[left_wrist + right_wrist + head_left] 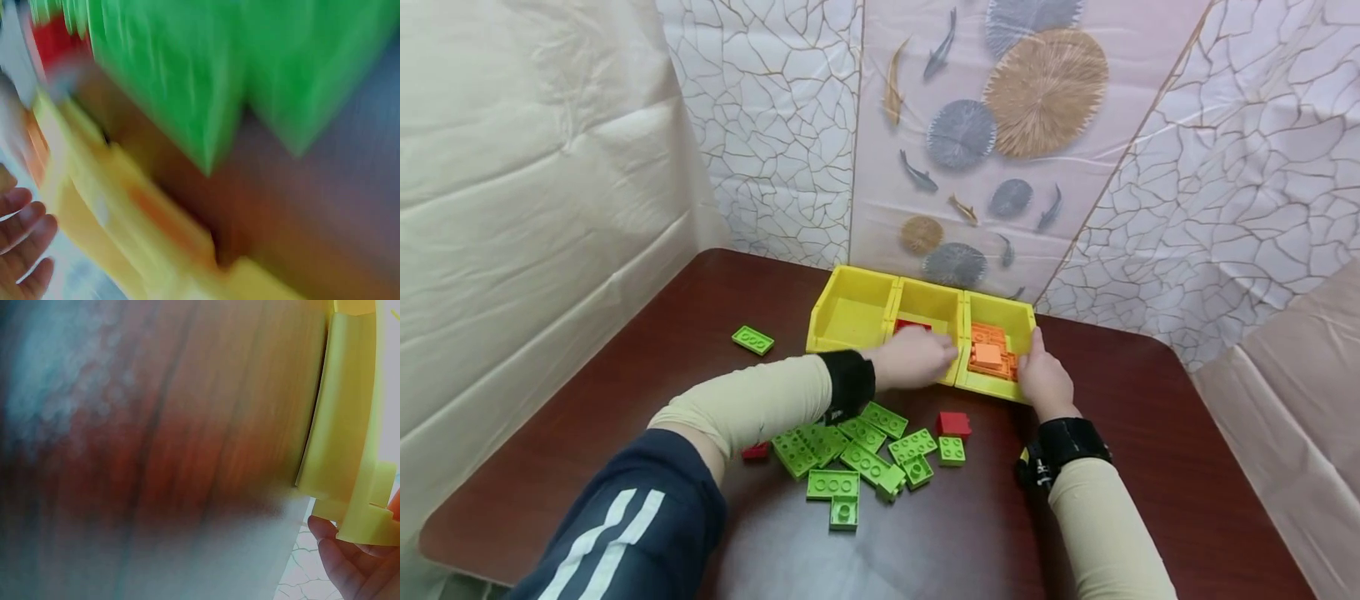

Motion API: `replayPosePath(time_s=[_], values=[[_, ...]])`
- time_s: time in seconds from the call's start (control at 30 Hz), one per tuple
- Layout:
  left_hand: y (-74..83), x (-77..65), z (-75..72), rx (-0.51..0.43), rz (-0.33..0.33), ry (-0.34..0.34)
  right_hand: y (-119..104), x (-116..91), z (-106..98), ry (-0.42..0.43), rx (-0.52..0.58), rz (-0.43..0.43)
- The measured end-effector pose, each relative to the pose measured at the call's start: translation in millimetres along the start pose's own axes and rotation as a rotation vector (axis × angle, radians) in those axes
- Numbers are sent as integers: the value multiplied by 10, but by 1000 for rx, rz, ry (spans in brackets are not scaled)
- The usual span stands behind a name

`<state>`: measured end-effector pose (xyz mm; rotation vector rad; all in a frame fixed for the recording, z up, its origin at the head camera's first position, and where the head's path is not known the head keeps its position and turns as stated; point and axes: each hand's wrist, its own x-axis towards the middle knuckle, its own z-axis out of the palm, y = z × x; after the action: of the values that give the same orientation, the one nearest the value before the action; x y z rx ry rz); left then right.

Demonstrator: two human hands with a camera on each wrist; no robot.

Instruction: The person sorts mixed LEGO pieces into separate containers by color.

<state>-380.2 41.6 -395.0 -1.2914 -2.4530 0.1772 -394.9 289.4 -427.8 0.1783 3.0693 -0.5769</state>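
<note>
My left hand (916, 358) is over the middle compartment of a yellow three-part bin (854, 321). In the left wrist view its fingers (28, 234) are loosely spread, with nothing between them. A red brick (913, 325) shows inside that compartment, partly covered by the hand. Orange bricks (989, 337) lie in the right compartment, while the left one shows only its yellow floor. At the bin's right end, my right hand (1047, 379) grips the side wall. The right wrist view has its fingers curled at the edge of the yellow bin (344, 419).
Several green bricks (865, 458) are spread in front of the bin, with a red brick (953, 424) at their right. Another red brick (756, 452) peeks out by the left forearm. One green brick (752, 340) lies apart at the left. Patterned cloth hangs behind the brown table (647, 358).
</note>
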Motion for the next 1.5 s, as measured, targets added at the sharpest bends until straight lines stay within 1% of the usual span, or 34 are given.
replayPosePath(time_s=[0.03,0.07,0.1,0.17,0.23,0.33,0.43,0.6,0.7,0.77,0.87,0.93,0.97,1.07,1.23,1.4,1.5], values=[[88,-37,-10,-33,34,-18,9,2,0,2,-2,-1],[172,-72,-17,-71,58,-49,14,1,0,2,-3,0],[247,-105,-11,-90,73,-84,21,2,0,2,-4,0],[368,-152,6,-124,83,-160,25,-3,-2,3,-5,-4],[452,-180,25,-139,75,-215,23,-6,-1,3,-3,-5],[514,-200,45,-134,64,-254,8,-13,-3,3,-1,-2],[528,-213,35,-141,53,-255,-9,-20,-8,2,-2,-4],[484,-236,-15,-186,38,-225,-9,-1,-5,6,-2,-8],[397,-252,-63,-206,19,-173,-4,10,-4,7,-2,-3],[308,-254,-107,-216,-17,-115,-5,9,-7,4,-2,-3],[152,-233,-144,-244,-112,-28,-8,1,-11,1,-2,-9],[54,-204,-130,-279,-179,11,-10,-7,-12,-1,0,-12],[13,-187,-118,-300,-208,20,-10,-10,-9,-3,1,-13],[-65,-112,-61,-373,-281,15,1,-18,-4,-8,2,-18],[-108,24,89,-451,-353,-17,18,-13,18,-5,-1,-26],[-118,129,211,-489,-387,-63,29,10,18,5,0,-26],[-115,167,249,-501,-382,-96,35,11,4,12,-2,-36]])
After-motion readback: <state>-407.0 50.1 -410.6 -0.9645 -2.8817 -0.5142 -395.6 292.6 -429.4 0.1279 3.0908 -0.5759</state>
